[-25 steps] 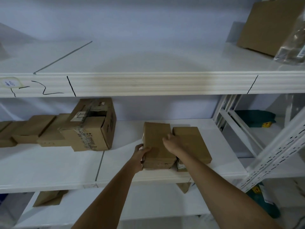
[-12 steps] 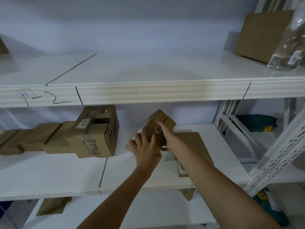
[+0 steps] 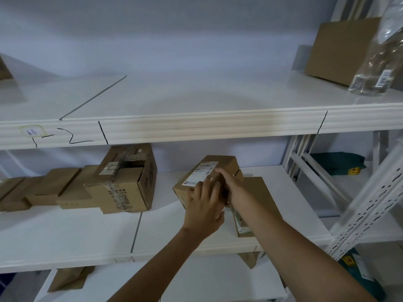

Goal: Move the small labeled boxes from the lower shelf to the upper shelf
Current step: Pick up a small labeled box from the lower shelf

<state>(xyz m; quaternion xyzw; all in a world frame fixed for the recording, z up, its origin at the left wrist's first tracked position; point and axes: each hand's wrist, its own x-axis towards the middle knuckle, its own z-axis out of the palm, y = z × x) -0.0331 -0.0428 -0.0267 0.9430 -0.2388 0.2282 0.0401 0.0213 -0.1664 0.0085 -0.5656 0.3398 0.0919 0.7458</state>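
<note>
A small brown box (image 3: 204, 174) with a white label on its upturned face is held tilted above the lower shelf (image 3: 69, 234). My left hand (image 3: 205, 207) grips its near end from below. My right hand (image 3: 226, 184) grips its right side. A second small box (image 3: 261, 195) lies flat on the lower shelf just right of the held one, partly hidden by my right forearm. The upper shelf (image 3: 196, 125) runs across the frame above, white, with a wide bare stretch in its middle.
A larger taped carton (image 3: 124, 184) and a row of several flat brown boxes (image 3: 54, 188) sit on the lower shelf at left. On the upper shelf at right stand a cardboard box (image 3: 338, 51) and a clear plastic package (image 3: 379, 62). A perforated white upright (image 3: 366, 203) slants at right.
The box lay flat on the lower shelf; both hands have lifted and turned it, so its labeled face now points up. The view has tilted upward a little.
</note>
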